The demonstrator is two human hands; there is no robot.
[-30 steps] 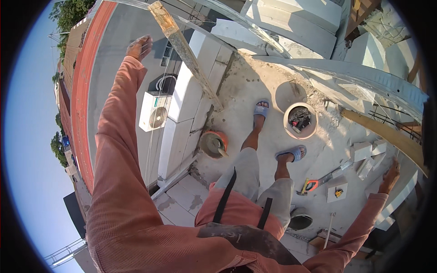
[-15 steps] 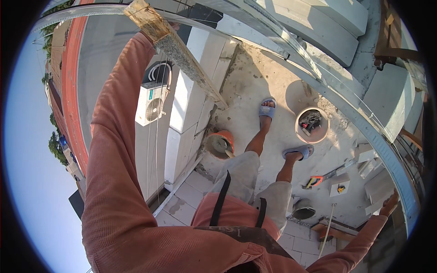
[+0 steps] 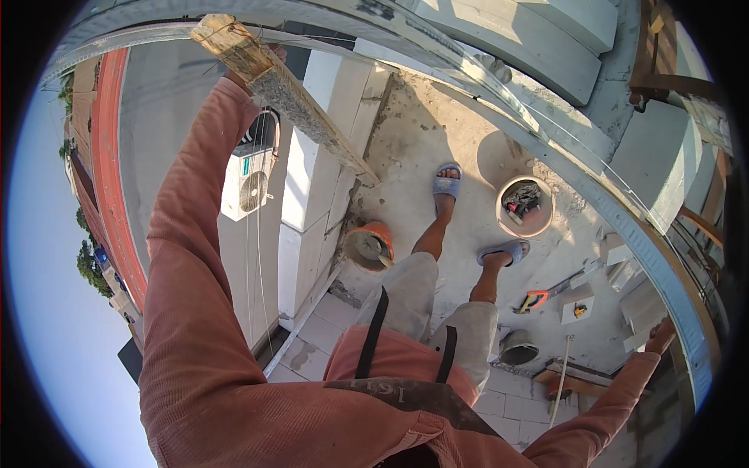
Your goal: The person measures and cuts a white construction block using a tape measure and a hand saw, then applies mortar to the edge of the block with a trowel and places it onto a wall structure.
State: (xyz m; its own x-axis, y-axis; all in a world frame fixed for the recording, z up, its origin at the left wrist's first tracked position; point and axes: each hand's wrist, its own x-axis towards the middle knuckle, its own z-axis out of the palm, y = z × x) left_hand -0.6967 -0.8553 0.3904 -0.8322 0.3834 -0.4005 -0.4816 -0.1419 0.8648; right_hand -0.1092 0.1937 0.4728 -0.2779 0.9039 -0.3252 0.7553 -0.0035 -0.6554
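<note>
My left arm reaches up to a rough, mortar-stained wooden post. Behind that post my left hand is closed round it, its fingers partly hidden by the wood. A long galvanised metal channel curves across from the upper left to the lower right. At its lower right stretch, my right hand is closed at the channel's inner edge, its fingertips hard to see. The post's foot stands by a pale block wall.
Around my sandalled feet, an orange bucket, a pale tub with tools, a handsaw and a dark bucket stand or lie on the concrete floor. Outside the wall hangs an air-conditioner unit. Thin strings cross the view.
The whole view has shifted slightly, so most things sit a little further left. Both hands keep their places on the post and the channel.
</note>
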